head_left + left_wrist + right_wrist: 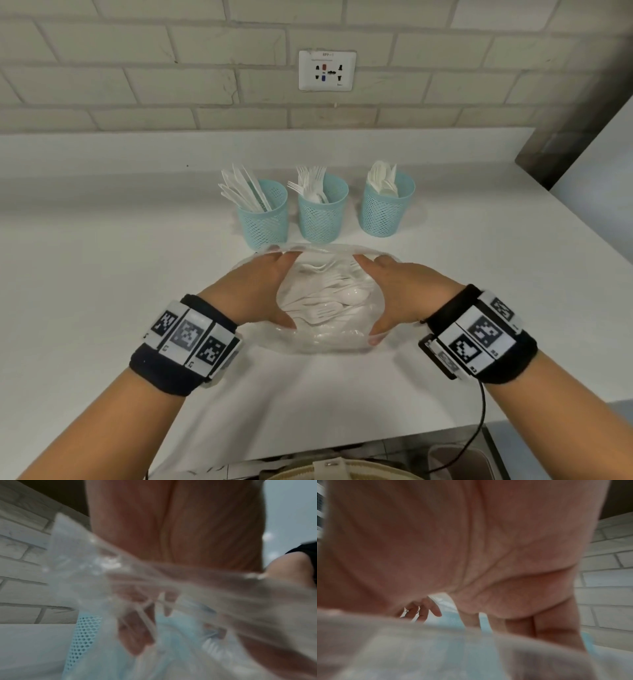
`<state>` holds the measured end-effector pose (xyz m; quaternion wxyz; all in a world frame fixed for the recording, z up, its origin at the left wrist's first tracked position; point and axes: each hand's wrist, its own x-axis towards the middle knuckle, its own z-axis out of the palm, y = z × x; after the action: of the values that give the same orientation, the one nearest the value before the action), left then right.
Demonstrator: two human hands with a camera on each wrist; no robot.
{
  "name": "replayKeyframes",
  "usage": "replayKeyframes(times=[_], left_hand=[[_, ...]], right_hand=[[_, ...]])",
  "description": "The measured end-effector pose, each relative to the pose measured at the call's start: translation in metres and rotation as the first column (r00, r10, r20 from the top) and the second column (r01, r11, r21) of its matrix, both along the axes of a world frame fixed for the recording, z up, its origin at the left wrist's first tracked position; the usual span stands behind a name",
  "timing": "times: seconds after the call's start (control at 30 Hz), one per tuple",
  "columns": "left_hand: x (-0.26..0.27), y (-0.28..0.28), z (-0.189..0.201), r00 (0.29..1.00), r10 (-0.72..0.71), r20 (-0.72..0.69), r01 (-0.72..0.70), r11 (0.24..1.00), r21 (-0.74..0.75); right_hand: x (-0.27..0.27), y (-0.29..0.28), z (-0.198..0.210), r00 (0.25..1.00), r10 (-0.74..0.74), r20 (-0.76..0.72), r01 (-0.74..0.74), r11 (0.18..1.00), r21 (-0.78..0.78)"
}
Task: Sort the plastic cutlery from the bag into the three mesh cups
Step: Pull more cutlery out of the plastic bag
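A clear plastic bag [325, 342] lies on the white counter [120, 274], mouth up, with white plastic cutlery [329, 303] heaped inside. My left hand [270, 287] grips the left side of the bag's rim and my right hand [387, 294] grips the right side, stretching the mouth wide. Behind the bag stand three light-blue mesh cups: knives in the left cup [265, 219], forks in the middle cup [322, 216], spoons in the right cup [385, 212]. The left wrist view shows blurred bag film [223, 601] over curled fingers and one mesh cup [84, 635]. The right wrist view is mostly palm [471, 547].
A brick wall with a white socket plate [327, 70] backs the counter. A dark panel [575, 120] closes off the far right corner. The counter's front edge runs just below my wrists, with a bin [455, 459] beneath it. A black cable [481, 421] hangs from my right wristband.
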<state>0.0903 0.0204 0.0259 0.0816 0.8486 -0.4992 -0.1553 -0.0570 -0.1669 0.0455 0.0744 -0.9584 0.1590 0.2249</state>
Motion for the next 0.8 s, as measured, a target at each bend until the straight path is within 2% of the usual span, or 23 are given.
replayKeyframes(times=[0.07,0.13,0.2,0.3,0.4,0.6,0.8], left_hand=[[0.001,-0.001,0.001,0.99,0.105,0.09,-0.107,0.994,0.024],[0.003,-0.002,0.003,0.977,0.14,0.16,-0.165,0.975,0.152],[0.002,-0.001,0.001,0.98,0.095,0.176,-0.145,0.945,0.293],[-0.006,0.0,-0.004,0.978,0.032,0.207,-0.107,0.926,0.363],[-0.015,-0.001,-0.009,0.977,0.02,0.21,-0.094,0.933,0.346],[-0.022,-0.011,-0.013,0.98,0.027,0.199,-0.071,0.974,0.216],[-0.033,-0.02,-0.014,0.992,0.021,0.125,-0.029,0.997,0.066]], right_hand=[[0.002,0.002,0.002,0.992,0.029,0.12,-0.022,0.998,-0.059],[0.005,0.004,0.004,0.966,0.069,0.247,-0.065,0.998,-0.026],[0.006,0.007,0.004,0.966,0.082,0.247,-0.094,0.995,0.037],[0.007,0.011,-0.003,0.983,0.083,0.164,-0.079,0.996,-0.03],[0.01,0.011,-0.009,0.99,0.041,0.135,-0.03,0.996,-0.087],[0.018,0.016,-0.023,0.991,0.102,0.082,-0.089,0.985,-0.145],[0.016,0.015,-0.018,0.982,-0.013,0.191,0.002,0.998,0.061]])
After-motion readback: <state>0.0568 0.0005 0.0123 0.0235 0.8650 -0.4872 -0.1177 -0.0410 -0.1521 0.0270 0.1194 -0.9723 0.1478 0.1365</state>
